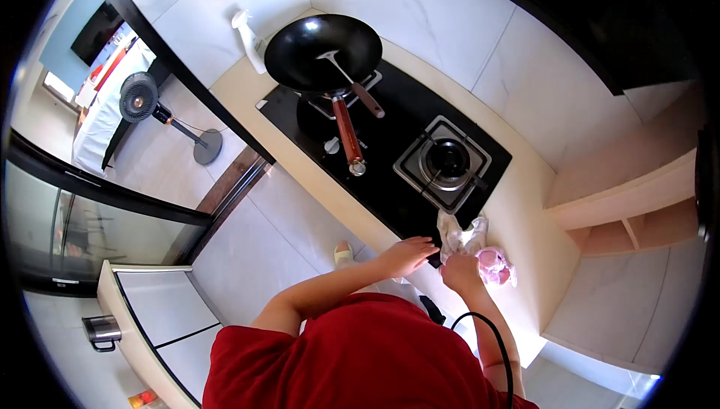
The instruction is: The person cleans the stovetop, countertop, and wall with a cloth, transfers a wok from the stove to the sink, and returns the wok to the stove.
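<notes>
My left hand (pixel 409 256) rests at the front edge of the black gas stove (pixel 375 197), its fingers stretched out over the corner. Close to its right, my right hand (pixel 461 270) is closed on a white and pink cloth (pixel 495 265), which lies bunched on the counter beside the stove. A black wok (pixel 289 52) stands on the far left burner, its red-brown wooden handle toward me. Inside it leans a spatula (pixel 367 100) with a wooden handle. The right burner (pixel 448 163) has nothing on it.
A white spray bottle (pixel 247 40) stands behind the wok by the tiled wall. Wooden shelves (pixel 626 214) are at the right. On the left are a dark-framed sliding door (pixel 180 71), a standing fan (pixel 140 97) beyond it, and a low cabinet (pixel 154 300) with a metal pot (pixel 102 331).
</notes>
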{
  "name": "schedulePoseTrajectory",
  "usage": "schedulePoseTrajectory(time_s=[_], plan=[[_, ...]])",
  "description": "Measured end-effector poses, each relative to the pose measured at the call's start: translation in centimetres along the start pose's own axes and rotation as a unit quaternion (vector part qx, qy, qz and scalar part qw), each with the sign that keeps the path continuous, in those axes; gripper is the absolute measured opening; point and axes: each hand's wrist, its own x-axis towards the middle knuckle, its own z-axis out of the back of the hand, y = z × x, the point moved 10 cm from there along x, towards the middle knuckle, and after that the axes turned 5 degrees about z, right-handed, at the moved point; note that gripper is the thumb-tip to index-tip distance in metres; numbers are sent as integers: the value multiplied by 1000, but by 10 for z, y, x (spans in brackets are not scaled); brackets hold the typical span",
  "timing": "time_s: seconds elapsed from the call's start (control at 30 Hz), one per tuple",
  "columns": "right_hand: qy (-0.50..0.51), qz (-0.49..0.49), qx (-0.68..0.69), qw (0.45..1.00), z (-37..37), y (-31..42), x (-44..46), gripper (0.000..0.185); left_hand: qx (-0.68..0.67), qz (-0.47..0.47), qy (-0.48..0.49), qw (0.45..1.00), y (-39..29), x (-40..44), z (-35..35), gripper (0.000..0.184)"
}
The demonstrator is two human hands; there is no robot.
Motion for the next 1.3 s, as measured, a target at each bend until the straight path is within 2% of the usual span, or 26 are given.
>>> schedulePoseTrajectory(time_s=[0.07,0.1,0.13,0.17,0.2,0.23,0.27,0.3,0.37,0.43,0.47,0.53,0.57,0.63,0.67,0.73,1.03,1.13,1.3], plan=[[5,54,113,992,37,25,0,34,-106,119,40,986,38,-25,23,34],[-115,109,152,976,62,36,4,31,-158,187,62,968,60,-40,37,31],[-116,112,151,975,68,43,15,31,-188,214,57,957,84,-58,50,31],[-145,135,307,931,84,49,28,32,-219,240,51,944,110,-75,62,32],[-169,155,454,861,98,53,43,33,-290,284,38,913,136,-95,75,35],[-134,147,560,804,92,56,63,35,-358,326,25,874,158,-113,89,38],[-96,138,658,734,88,61,83,38,-504,383,-9,774,159,-128,119,39],[-66,131,713,686,93,68,98,43,-596,408,-80,687,176,-135,132,41],[-34,119,785,607,122,82,116,46,-664,373,-189,620,192,-125,169,45],[-12,76,854,515,136,95,143,47,-699,353,-231,578,207,-101,191,48],[-8,66,870,488,154,104,145,45,-700,356,-228,576,211,-88,199,48],[21,75,882,465,170,120,160,43,-714,363,-275,533,224,-68,215,46],[20,75,883,463,174,125,168,43,-713,363,-273,534,232,-57,219,46],[41,66,899,431,175,138,182,42,-762,277,-220,543,231,-25,228,42],[38,66,900,429,176,141,187,42,-761,277,-216,545,237,-19,229,42],[41,59,891,449,180,145,195,45,-771,273,-213,535,240,-5,235,38],[40,36,891,451,178,149,213,41,-797,276,-192,502,260,15,234,32],[46,16,880,473,171,151,217,37,-798,264,-181,511,259,17,236,32],[22,29,881,471,177,157,222,33,-798,265,-161,517,260,18,235,30]])
